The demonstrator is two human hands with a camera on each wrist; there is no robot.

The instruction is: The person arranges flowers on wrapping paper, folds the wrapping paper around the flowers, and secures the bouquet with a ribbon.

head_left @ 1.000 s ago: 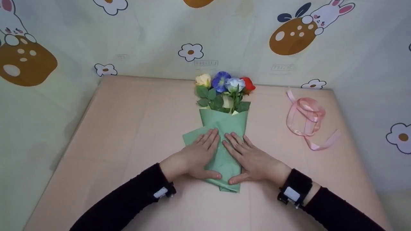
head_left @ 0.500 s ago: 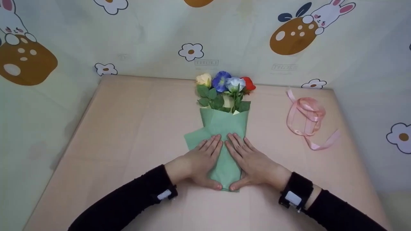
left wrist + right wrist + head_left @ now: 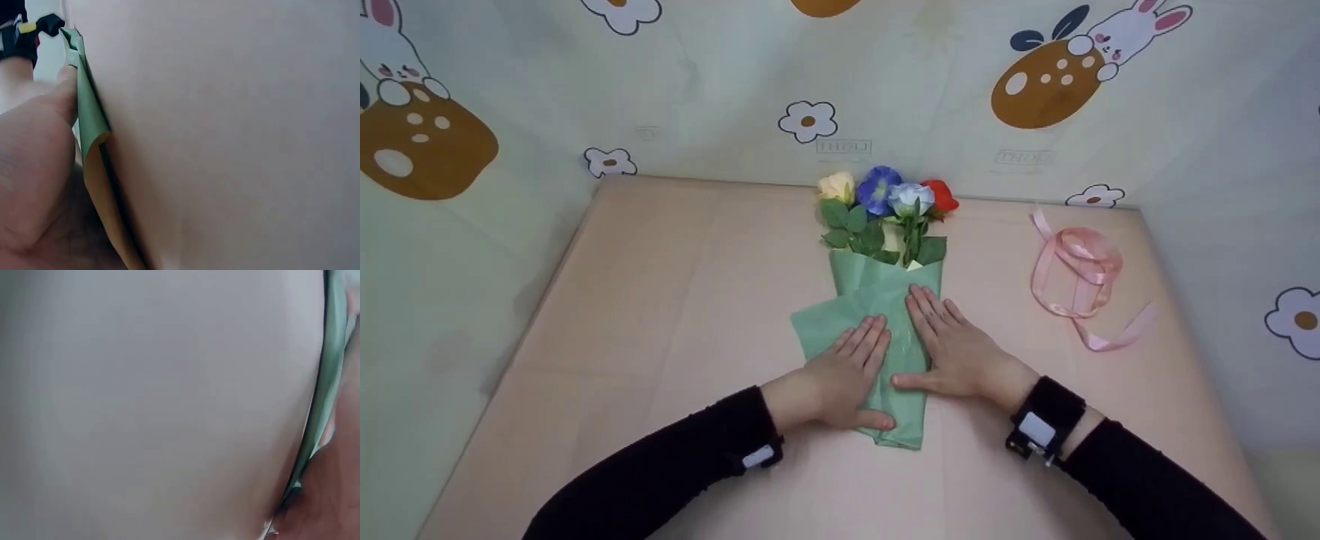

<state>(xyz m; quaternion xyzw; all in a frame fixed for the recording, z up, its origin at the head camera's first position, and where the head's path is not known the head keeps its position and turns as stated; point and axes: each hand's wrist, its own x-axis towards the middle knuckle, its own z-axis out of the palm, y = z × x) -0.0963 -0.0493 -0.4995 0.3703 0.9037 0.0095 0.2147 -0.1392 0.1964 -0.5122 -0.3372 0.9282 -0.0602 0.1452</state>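
A bouquet wrapped in green paper (image 3: 900,360) lies on the table in the head view, its blooms toward the far edge. Out of the wrap stick a cream rose (image 3: 837,187), a purple-blue flower (image 3: 877,189), a pale blue flower (image 3: 912,198) and a red flower (image 3: 940,196) with green leaves. My left hand (image 3: 844,376) rests flat on the wrap's left side, fingers straight. Farther up on the right side, my right hand (image 3: 956,352) presses the paper with straight fingers, its thumb spread. In the left wrist view the paper's folded edge (image 3: 93,115) shows beside that hand.
A loosely coiled pink ribbon (image 3: 1076,277) lies to the right of the bouquet on the pinkish table (image 3: 675,315). Behind the table hangs a pale curtain (image 3: 720,90) printed with flowers and rabbits. A paper flap (image 3: 817,322) sticks out to the wrap's left.
Over the last second both hands have slid on the paper. My left hand has shifted slightly right; my right hand first moved a little nearer, then up toward the blooms.
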